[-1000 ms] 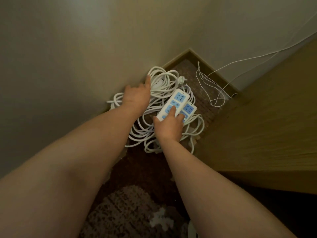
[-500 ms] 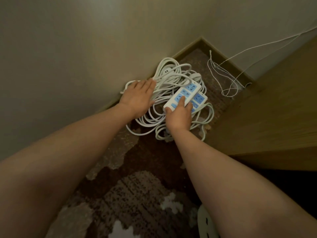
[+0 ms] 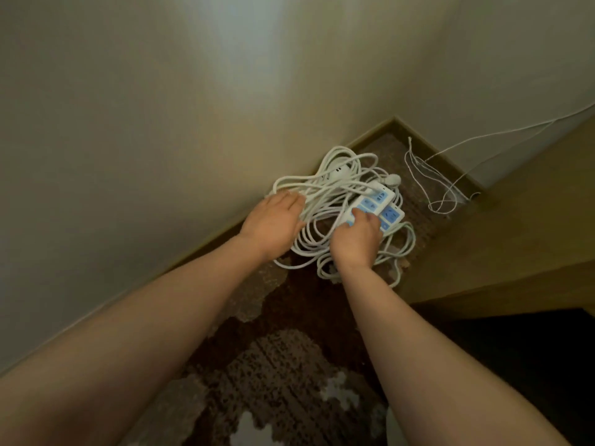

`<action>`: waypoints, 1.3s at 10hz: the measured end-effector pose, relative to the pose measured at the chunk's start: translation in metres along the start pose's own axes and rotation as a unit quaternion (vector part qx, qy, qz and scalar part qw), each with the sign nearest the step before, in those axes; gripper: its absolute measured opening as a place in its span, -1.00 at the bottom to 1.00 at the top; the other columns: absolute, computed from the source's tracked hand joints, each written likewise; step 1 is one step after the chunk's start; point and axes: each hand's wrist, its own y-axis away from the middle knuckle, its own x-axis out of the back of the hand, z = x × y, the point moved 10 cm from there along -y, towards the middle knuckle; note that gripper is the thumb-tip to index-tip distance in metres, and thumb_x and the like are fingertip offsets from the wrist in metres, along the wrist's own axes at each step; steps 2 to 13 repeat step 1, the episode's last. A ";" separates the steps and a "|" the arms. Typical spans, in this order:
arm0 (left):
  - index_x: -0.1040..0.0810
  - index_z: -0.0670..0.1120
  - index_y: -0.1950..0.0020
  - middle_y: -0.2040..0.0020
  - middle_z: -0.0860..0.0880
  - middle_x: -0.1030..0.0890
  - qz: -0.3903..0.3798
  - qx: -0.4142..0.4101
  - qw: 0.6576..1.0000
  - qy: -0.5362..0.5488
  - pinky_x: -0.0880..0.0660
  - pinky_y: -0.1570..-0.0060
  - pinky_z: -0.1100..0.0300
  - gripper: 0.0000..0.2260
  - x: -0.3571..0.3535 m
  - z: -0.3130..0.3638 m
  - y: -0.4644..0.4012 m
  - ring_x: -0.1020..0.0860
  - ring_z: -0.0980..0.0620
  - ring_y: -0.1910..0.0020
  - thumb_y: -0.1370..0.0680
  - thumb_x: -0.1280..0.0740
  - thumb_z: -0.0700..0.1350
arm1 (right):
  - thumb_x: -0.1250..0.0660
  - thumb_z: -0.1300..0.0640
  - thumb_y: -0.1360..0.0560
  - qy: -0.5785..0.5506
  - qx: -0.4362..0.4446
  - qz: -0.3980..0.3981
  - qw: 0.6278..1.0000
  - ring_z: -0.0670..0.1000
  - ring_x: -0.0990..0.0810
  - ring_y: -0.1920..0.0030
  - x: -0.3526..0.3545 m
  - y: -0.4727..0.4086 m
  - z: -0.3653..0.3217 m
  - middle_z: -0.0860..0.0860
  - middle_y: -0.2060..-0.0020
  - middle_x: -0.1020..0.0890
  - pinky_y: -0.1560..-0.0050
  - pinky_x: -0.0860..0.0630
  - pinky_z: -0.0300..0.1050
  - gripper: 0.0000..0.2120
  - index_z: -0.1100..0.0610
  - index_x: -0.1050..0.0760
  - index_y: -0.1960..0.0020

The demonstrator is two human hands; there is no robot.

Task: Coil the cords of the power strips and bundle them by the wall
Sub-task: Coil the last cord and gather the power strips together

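A pile of white coiled cords [image 3: 325, 201] lies on the floor against the wall [image 3: 161, 130], near the corner. Two white power strips with blue sockets lie side by side on top of it: one [image 3: 375, 201] further left, the other [image 3: 392, 215] beside it on the right. A white plug [image 3: 393, 179] sticks out at the pile's far side. My left hand [image 3: 273, 222] lies flat on the left part of the coils, fingers straight. My right hand [image 3: 355, 236] rests on the near end of the strips, fingertips touching the upper one.
A wooden cabinet side [image 3: 502, 239] stands right of the pile. Thin white wires [image 3: 431, 185] hang down in the corner gap beside it. Dark patterned carpet [image 3: 289, 365] covers the floor toward me. A baseboard [image 3: 199, 255] runs along the wall.
My left hand slid left and back from the top of the coils to their left edge. My right hand stays on the strips. The camera has shifted.
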 end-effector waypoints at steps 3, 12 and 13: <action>-0.37 -0.07 -0.41 -0.36 -0.10 -0.46 0.002 0.001 0.997 0.078 -0.33 -0.32 0.07 -0.62 0.014 -0.010 0.065 -0.38 -0.09 -0.34 -0.59 -0.14 -0.13 | -0.11 0.31 -0.58 -0.132 0.003 0.048 0.990 0.09 -0.41 -0.33 0.033 0.025 -0.023 0.05 -0.35 -0.41 -0.38 -0.35 0.02 -0.64 0.10 -0.53 -0.26; -0.37 -0.07 -0.41 -0.36 -0.10 -0.46 0.002 0.001 0.997 0.078 -0.33 -0.32 0.07 -0.62 0.014 -0.010 0.065 -0.38 -0.09 -0.34 -0.59 -0.14 -0.13 | -0.11 0.31 -0.58 -0.132 0.003 0.048 0.990 0.09 -0.41 -0.33 0.033 0.025 -0.023 0.05 -0.35 -0.41 -0.38 -0.35 0.02 -0.64 0.10 -0.53 -0.26; -0.37 -0.07 -0.41 -0.36 -0.10 -0.46 0.002 0.001 0.997 0.078 -0.33 -0.32 0.07 -0.62 0.014 -0.010 0.065 -0.38 -0.09 -0.34 -0.59 -0.14 -0.13 | -0.11 0.31 -0.58 -0.132 0.003 0.048 0.990 0.09 -0.41 -0.33 0.033 0.025 -0.023 0.05 -0.35 -0.41 -0.38 -0.35 0.02 -0.64 0.10 -0.53 -0.26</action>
